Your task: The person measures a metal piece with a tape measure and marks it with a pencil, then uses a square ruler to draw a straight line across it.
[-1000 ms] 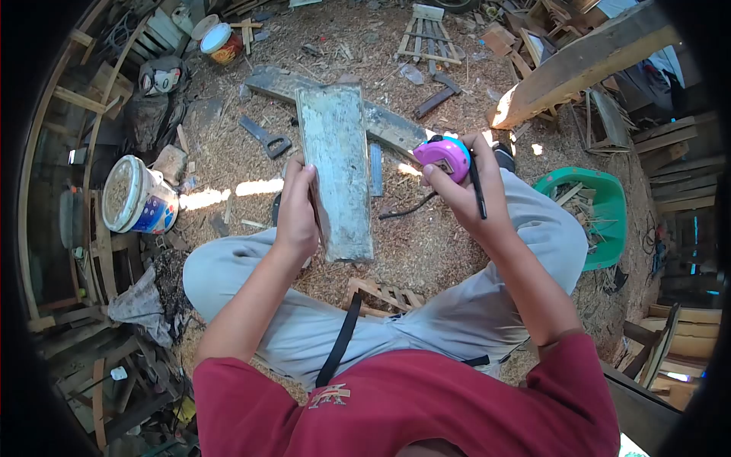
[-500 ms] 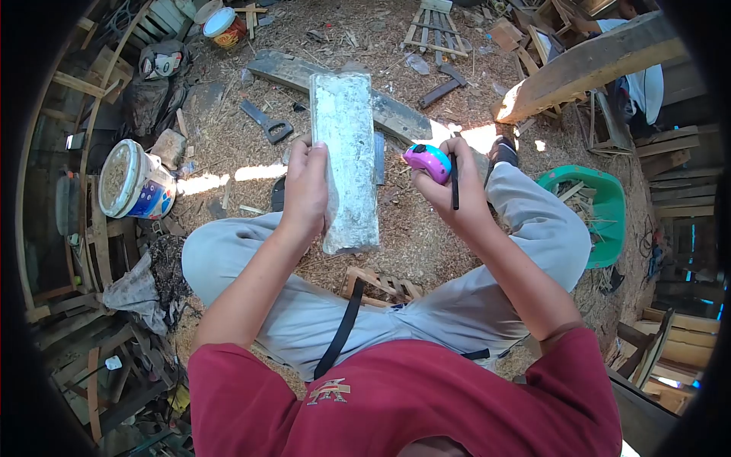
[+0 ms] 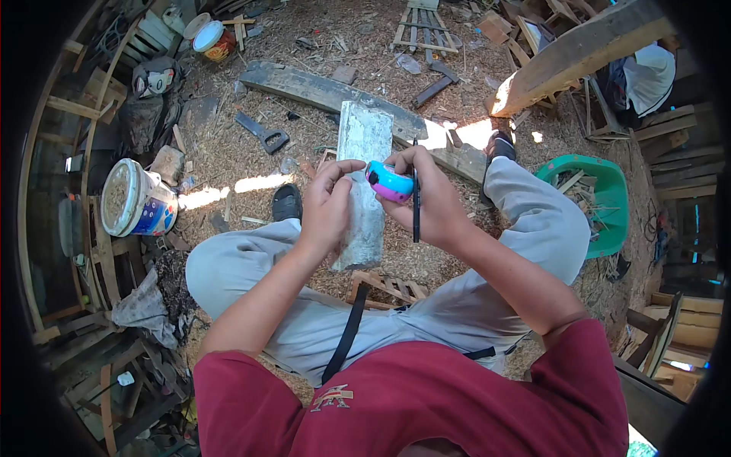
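Note:
My right hand (image 3: 434, 194) is closed around a pink and blue tape measure (image 3: 394, 183). A slim black pen or pencil (image 3: 416, 217) sticks out between its fingers. Beside the case's left side is my left hand (image 3: 329, 202), its fingers bent and the index fingertip at the case. Whether it pinches the tape's end is hidden. Below both hands a long block with a rough, whitish face (image 3: 365, 126) lies between my knees, its middle partly covered by the hands. Its near end is close to a small slatted wooden piece (image 3: 388, 288).
A handsaw (image 3: 263, 133) and a long timber beam (image 3: 304, 82) lie on the shaving-covered ground. At left stands a white bucket (image 3: 141, 199); at right, a green tub (image 3: 620, 206) of wood scraps. A thick post (image 3: 579, 53) slants at upper right, with a person's light clothing (image 3: 649, 76) behind it.
My left hand has let go of the whitish block and moved right to the tape measure. The block now sits lower. My right hand has brought the tape measure left, over the block.

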Available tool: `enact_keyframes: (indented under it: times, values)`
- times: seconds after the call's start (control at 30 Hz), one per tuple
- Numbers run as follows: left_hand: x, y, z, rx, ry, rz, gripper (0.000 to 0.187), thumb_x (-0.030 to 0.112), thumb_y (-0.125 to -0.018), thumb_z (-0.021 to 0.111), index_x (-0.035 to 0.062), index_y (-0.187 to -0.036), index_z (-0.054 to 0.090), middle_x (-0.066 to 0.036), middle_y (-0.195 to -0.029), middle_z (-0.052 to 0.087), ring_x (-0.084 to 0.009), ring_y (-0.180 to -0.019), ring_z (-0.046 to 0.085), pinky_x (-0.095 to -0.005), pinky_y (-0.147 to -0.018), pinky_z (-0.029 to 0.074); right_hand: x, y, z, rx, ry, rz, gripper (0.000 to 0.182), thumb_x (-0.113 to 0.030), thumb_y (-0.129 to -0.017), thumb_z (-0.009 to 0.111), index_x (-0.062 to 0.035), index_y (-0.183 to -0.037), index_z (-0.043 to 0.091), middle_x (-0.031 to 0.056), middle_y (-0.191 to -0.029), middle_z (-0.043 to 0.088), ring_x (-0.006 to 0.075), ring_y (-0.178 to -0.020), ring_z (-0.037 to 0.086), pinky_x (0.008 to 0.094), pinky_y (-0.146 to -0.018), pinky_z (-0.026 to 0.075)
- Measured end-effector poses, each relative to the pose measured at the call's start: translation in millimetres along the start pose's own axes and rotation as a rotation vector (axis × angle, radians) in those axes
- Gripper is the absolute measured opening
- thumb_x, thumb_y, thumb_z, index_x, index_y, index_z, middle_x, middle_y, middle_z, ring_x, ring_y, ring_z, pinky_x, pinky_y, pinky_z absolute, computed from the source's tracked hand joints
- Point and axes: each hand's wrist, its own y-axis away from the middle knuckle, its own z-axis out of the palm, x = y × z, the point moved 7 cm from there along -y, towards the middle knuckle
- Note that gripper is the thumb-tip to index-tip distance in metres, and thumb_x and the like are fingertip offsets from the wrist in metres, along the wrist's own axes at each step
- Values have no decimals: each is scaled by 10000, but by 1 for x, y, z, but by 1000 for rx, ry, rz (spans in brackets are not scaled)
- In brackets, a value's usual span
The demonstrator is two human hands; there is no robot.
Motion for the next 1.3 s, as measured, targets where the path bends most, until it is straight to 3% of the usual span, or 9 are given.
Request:
enact_keyframes:
  times: [0.03,0.2,0.33,0.53,0.63,0.83,1.2,1.3]
  values:
    - [6,0,1,-8,9,42,233,27,-1008,509,-38,-1127,698,-119,-1110,652,-178,-993,616,-303,-925,468,-2,0,1,17,3,-22,413,-109,-849,790,-31,-1111,481,150,-1010,613,307,-927,668,397,-801,521]
    - [11,4,10,-24,62,2,243,183,-1058,613,-48,-1095,677,-50,-995,578,-109,-937,580,-259,-825,453,-1,-2,0,27,69,0,399,-85,-849,778,-34,-1117,487,185,-1026,592,395,-938,630,449,-805,503]
    - [-1,3,11,-31,147,-51,205,155,-1059,605,-38,-1105,656,-59,-1038,602,-103,-936,584,-255,-818,457,-3,-4,1,17,99,-35,400,-86,-844,785,-32,-1108,490,188,-1022,589,399,-943,631,454,-798,504]
    - [-10,8,12,-135,337,-363,202,146,-1056,589,-9,-1173,642,-57,-1096,623,-112,-976,594,-257,-875,460,2,-2,5,-21,102,-66,413,-86,-831,796,-38,-1104,490,188,-1019,587,400,-933,629,464,-791,506]
    - [-1,5,7,-137,124,-244,208,144,-1048,587,-6,-1182,640,-47,-1094,626,-114,-1005,594,-262,-907,453,1,-2,5,-29,82,-63,420,-79,-824,795,-40,-1108,488,187,-1021,588,401,-941,632,465,-793,509]
    - [-7,8,8,-148,222,-311,217,153,-1027,617,-7,-1172,634,-35,-1086,636,-99,-1003,587,-263,-914,447,0,-2,8,-26,82,-101,396,-76,-845,780,-35,-1106,485,194,-1004,589,406,-933,637,464,-785,512]
    - [-1,7,2,-103,267,-331,125,146,-1012,677,42,-1055,621,24,-945,632,-31,-862,560,-217,-759,450,-2,-2,8,-24,63,-82,339,5,-830,699,-23,-1078,469,221,-1008,595,442,-931,636,497,-753,495]
    - [-1,4,-2,-57,301,-314,121,146,-1013,679,48,-1054,621,32,-925,633,-20,-823,549,-206,-728,437,-3,-3,6,-41,80,-42,387,22,-809,686,-20,-1136,483,226,-1039,605,440,-961,636,493,-782,503]
